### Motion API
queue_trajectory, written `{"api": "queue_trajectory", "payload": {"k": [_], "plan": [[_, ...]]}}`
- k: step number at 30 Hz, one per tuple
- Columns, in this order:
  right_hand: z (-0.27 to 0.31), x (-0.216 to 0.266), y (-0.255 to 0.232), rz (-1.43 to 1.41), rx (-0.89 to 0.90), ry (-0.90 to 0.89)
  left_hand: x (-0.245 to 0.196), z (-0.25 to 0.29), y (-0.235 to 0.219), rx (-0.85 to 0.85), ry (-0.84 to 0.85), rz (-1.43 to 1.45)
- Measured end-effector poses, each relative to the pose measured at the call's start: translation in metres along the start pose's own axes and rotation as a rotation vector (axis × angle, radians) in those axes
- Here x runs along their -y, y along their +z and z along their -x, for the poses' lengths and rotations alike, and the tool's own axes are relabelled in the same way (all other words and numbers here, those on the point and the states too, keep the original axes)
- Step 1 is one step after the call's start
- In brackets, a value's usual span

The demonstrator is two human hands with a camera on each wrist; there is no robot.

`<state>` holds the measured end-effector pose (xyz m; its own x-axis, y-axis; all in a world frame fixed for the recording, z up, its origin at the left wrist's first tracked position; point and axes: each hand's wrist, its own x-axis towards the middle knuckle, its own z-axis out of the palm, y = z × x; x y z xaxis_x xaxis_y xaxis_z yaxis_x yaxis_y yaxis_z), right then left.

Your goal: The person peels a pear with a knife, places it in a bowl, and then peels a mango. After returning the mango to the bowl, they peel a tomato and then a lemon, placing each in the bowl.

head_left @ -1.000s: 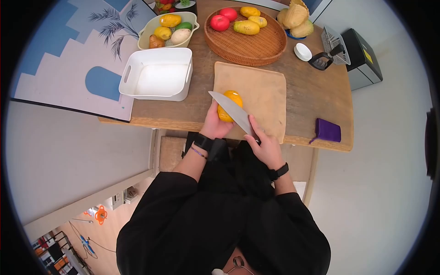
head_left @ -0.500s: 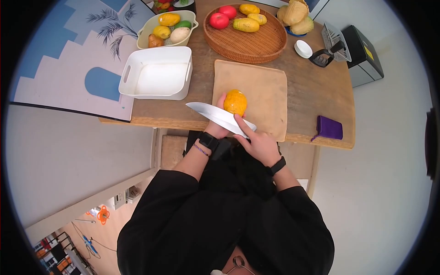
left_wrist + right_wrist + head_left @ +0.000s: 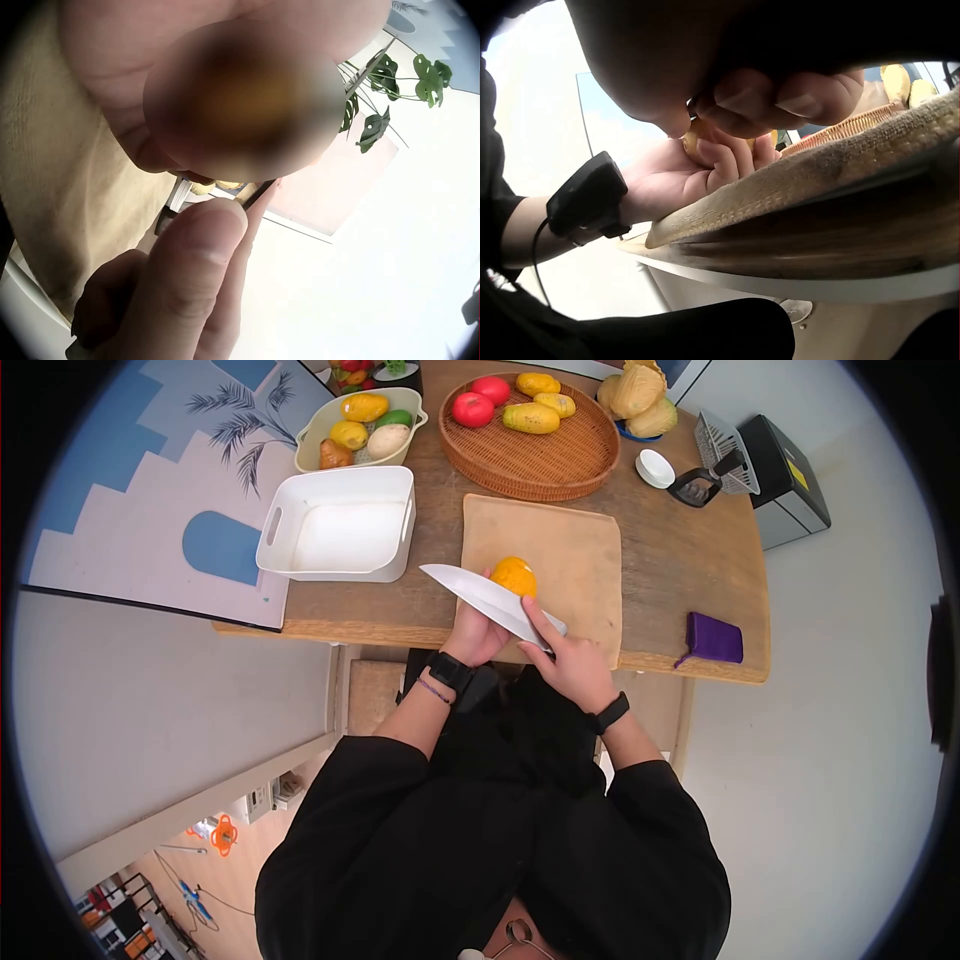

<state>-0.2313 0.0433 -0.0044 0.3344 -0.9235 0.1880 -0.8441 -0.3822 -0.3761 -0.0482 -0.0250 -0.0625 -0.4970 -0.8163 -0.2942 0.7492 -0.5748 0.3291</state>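
My left hand [image 3: 474, 637] cups a yellow-orange mango [image 3: 514, 574] from below, near the front edge of a tan mat [image 3: 560, 535]. Its fingers curl round the fruit in the right wrist view, where only a bit of mango [image 3: 691, 144] shows. A large kitchen knife [image 3: 478, 594] is in my right hand [image 3: 580, 665], the index finger stretched along the blade. That blade slants up to the left, passing over the left palm and covering the mango's near side in the head view. In the left wrist view the right thumb [image 3: 199, 255] shows close up; a blur hides the fruit.
A white bin [image 3: 345, 535] stands left of the mat. Behind are a green basket [image 3: 310, 455] of fruit and a round wicker tray [image 3: 530, 460] of red and yellow produce. To the right lie a purple pouch [image 3: 713, 638], a white bowl [image 3: 655, 468] and a black-handled tool [image 3: 695, 487].
The knife blade first lay across the mango, then swung left and toward the body, baring the fruit. Now it has come back over the mango's near side.
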Motion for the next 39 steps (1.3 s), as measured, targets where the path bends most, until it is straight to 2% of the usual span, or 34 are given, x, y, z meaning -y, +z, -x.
{"api": "queue_trajectory", "payload": {"k": [4,6,7,8,9,10,11,13,14,16,17,19,21,22,25,26,30,33,35,39], "plan": [[-0.007,-0.01,-0.005,-0.116,0.0,0.058,0.0,0.0,-0.001,-0.079,0.022,-0.057],[-0.014,-0.017,-0.012,-0.123,-0.034,0.086,-0.007,-0.002,-0.004,0.211,-0.036,-0.08],[-0.018,-0.021,-0.016,-0.13,-0.067,0.109,-0.007,-0.001,-0.001,0.213,-0.037,-0.082],[-0.021,-0.026,-0.021,-0.13,-0.069,0.109,-0.007,0.0,0.002,0.136,-0.048,-0.122],[-0.024,-0.029,-0.027,-0.161,-0.048,0.185,-0.008,0.002,0.007,0.058,-0.057,-0.162],[-0.027,-0.03,-0.032,-0.192,-0.027,0.261,-0.008,0.003,0.009,0.058,-0.057,-0.162],[-0.029,-0.03,-0.038,-0.192,-0.027,0.261,-0.009,0.004,0.012,0.046,-0.065,-0.166],[-0.035,-0.024,-0.056,0.025,0.096,0.498,-0.009,0.003,0.013,0.037,-0.072,-0.171],[-0.034,-0.025,-0.056,0.026,0.096,0.494,-0.009,0.003,0.012,0.056,-0.065,-0.16],[-0.021,-0.021,-0.052,-0.112,0.012,0.353,-0.007,0.0,0.002,0.067,-0.055,-0.146],[-0.014,-0.017,-0.048,-0.115,0.016,0.355,-0.005,-0.003,-0.003,0.057,-0.044,-0.083],[-0.004,0.001,-0.042,-0.124,0.019,0.14,-0.001,-0.005,-0.004,0.047,-0.041,-0.022],[0.006,0.011,-0.028,-0.106,0.017,0.113,0.002,-0.005,-0.001,-0.062,-0.008,-0.041],[0.008,0.014,-0.022,-0.088,0.019,0.079,-0.001,-0.004,-0.003,0.047,-0.024,-0.096],[0.012,0.02,-0.01,0.035,0.02,0.049,-0.005,-0.003,-0.003,0.129,-0.077,-0.127],[0.012,0.019,-0.004,0.038,-0.033,0.017,-0.004,-0.003,-0.002,0.09,-0.075,-0.129],[0.01,0.017,0.0,0.06,-0.03,0.023,-0.003,-0.004,-0.004,0.089,-0.062,-0.122],[0.005,0.013,-0.003,0.058,0.065,0.05,-0.002,-0.004,-0.008,0.085,-0.061,-0.123],[0.001,0.004,0.0,-0.01,-0.03,0.014,-0.001,-0.006,-0.005,0.008,-0.063,-0.115],[-0.012,-0.008,-0.013,-0.057,0.008,0.057,0.002,-0.001,0.009,-0.075,0.02,-0.158]]}}
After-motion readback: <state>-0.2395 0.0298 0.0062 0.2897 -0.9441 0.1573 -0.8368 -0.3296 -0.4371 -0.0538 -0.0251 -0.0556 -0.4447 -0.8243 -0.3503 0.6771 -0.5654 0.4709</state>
